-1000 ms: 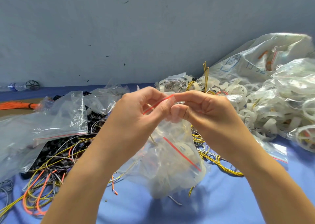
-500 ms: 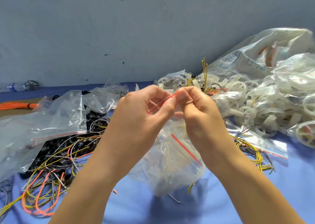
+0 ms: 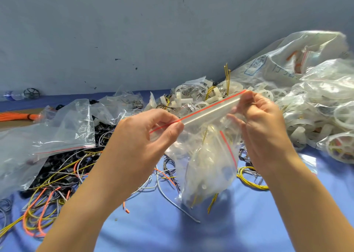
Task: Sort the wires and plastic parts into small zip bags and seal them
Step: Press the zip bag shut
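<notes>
**A:** Which way does the zip bag (image 3: 208, 156) run?

**B:** You hold it in the air over the middle of the blue sheet (image 3: 172, 236). Its seal strip (image 3: 208, 111), with the red line, is the long axis. It slants from low at your left to high at your right, and the body of the bag hangs below it. Yellow wire ends (image 3: 212, 204) poke out near the bottom. I cannot tell whether the bottom touches the sheet.

**A:** And my fingers?

**B:** Your left hand (image 3: 145, 136) pinches the low end of the strip between thumb and forefinger, with the other fingers curled under. Your right hand (image 3: 262, 125) pinches the high end, fingertips on top and thumb behind the plastic. Both forearms come up from the near edge, and the hands are well apart.

**A:** Any writing?

**B:** There is blue print on the big sack (image 3: 268, 66) at the far right corner, but it is too blurred to read.

**A:** What lies around?

**B:** Loose wires (image 3: 57, 175) are tangled toward the left edge, with empty bags (image 3: 63, 129) over them. An orange bundle (image 3: 17, 116) lies at the far left. White plastic rings (image 3: 325, 117) are heaped along the right edge.
</notes>
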The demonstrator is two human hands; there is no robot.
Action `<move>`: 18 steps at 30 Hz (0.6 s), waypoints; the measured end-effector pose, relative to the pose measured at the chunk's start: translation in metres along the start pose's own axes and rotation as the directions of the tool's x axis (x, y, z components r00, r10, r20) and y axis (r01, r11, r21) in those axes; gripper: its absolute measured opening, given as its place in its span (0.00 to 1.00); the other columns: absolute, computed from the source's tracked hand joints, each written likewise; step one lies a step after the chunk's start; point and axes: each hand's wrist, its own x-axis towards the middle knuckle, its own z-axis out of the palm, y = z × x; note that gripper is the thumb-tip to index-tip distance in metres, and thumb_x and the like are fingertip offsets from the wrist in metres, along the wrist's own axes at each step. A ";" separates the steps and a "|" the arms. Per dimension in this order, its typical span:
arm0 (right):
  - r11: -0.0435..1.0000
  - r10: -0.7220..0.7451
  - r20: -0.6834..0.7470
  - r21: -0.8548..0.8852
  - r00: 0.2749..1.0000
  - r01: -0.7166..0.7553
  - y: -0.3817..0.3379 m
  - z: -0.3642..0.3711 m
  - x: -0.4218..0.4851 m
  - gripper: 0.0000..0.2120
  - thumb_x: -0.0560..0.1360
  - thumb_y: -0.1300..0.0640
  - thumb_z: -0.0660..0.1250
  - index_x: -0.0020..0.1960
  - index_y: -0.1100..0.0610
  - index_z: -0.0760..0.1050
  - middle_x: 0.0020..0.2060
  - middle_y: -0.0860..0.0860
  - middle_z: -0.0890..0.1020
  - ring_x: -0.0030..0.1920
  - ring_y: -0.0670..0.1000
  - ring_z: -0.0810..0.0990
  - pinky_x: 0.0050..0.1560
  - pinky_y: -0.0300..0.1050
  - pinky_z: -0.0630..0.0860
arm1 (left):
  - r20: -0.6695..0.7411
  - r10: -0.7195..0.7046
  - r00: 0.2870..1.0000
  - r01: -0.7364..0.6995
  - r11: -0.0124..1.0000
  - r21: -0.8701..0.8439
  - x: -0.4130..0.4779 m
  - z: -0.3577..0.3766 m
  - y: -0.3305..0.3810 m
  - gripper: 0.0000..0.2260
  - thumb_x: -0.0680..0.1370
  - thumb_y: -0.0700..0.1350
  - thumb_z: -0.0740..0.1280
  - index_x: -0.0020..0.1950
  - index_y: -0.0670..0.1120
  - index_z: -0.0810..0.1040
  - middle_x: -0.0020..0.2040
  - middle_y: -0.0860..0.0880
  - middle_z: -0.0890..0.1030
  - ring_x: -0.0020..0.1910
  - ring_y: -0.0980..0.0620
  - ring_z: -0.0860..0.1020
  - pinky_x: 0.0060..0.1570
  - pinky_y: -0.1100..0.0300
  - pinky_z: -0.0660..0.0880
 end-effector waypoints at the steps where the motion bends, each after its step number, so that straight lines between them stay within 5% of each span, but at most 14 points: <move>1: 1.000 -0.012 -0.001 0.000 1.000 0.012 0.000 -0.001 0.001 0.16 0.84 0.61 0.56 0.39 0.51 0.73 0.29 0.43 0.74 0.33 0.41 0.72 0.48 0.43 0.74 | -0.009 -0.005 1.000 0.005 1.000 0.006 -0.002 -0.003 -0.002 0.06 0.75 0.55 0.67 0.44 0.55 0.82 0.39 0.64 0.81 0.37 0.66 0.79 0.35 0.76 0.69; 10: 0.999 -0.043 -0.033 0.022 0.999 0.044 0.004 0.000 0.001 0.16 0.84 0.61 0.55 0.41 0.51 0.73 0.30 0.43 0.73 0.34 0.40 0.73 0.51 0.46 0.75 | -0.161 -0.046 0.986 0.053 0.998 0.041 -0.010 -0.019 -0.013 0.08 0.73 0.61 0.68 0.41 0.58 0.81 0.38 0.59 0.81 0.34 0.58 0.78 0.31 0.66 0.72; 18: 0.990 -0.134 -0.046 -0.046 0.990 0.132 -0.003 -0.006 -0.001 0.15 0.83 0.63 0.56 0.41 0.50 0.72 0.29 0.41 0.76 0.33 0.41 0.75 0.45 0.41 0.75 | -0.282 -0.021 0.959 0.016 1.000 -0.021 -0.004 -0.021 -0.004 0.11 0.71 0.61 0.70 0.39 0.55 0.79 0.36 0.57 0.80 0.32 0.57 0.76 0.32 0.72 0.68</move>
